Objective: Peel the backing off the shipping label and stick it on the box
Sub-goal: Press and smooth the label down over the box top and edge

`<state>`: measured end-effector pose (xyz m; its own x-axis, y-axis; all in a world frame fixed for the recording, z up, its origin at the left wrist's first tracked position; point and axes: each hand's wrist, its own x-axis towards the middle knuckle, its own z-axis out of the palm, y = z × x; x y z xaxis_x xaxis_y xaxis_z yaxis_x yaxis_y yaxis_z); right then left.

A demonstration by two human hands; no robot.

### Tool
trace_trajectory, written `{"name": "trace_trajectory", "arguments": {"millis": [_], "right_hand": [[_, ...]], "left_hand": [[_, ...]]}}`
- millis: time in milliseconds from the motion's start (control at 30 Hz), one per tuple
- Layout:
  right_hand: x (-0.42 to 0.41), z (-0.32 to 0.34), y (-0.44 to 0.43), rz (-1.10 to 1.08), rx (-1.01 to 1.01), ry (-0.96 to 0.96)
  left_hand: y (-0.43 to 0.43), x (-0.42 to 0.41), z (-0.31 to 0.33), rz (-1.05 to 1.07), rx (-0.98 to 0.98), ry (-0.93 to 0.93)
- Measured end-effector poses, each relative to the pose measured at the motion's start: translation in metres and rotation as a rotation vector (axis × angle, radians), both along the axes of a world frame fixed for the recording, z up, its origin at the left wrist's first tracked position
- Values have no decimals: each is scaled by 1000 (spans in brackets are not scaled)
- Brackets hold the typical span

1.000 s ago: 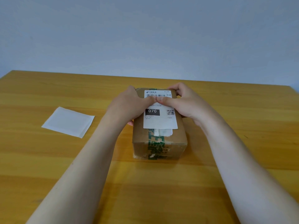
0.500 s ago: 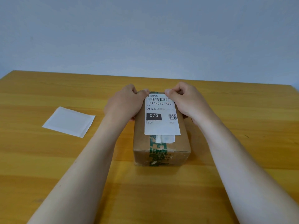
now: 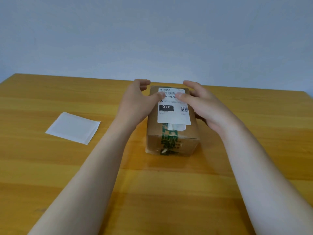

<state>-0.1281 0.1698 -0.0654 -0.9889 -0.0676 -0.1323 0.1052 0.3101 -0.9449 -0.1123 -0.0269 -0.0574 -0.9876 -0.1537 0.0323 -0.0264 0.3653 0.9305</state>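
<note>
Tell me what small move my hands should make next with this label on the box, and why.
Probably slide both thumbs down the shipping label toward its near edge, pressing it flat. The label already lies on top of the box, the peeled backing lies aside on the table, and both thumbs rest only near the label's far end, so its lower part looks unpressed.
</note>
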Motion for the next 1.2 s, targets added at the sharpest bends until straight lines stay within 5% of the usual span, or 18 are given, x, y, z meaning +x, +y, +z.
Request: {"name": "trace_trajectory", "arguments": {"millis": [600,1200], "right_hand": [[2,-2,1,108,96,5],[0,-6,29,433,-63,-74]], "left_hand": [[9,6,-2,-113,-42,-107],[-17,6,6,-441,86,-329]]}}
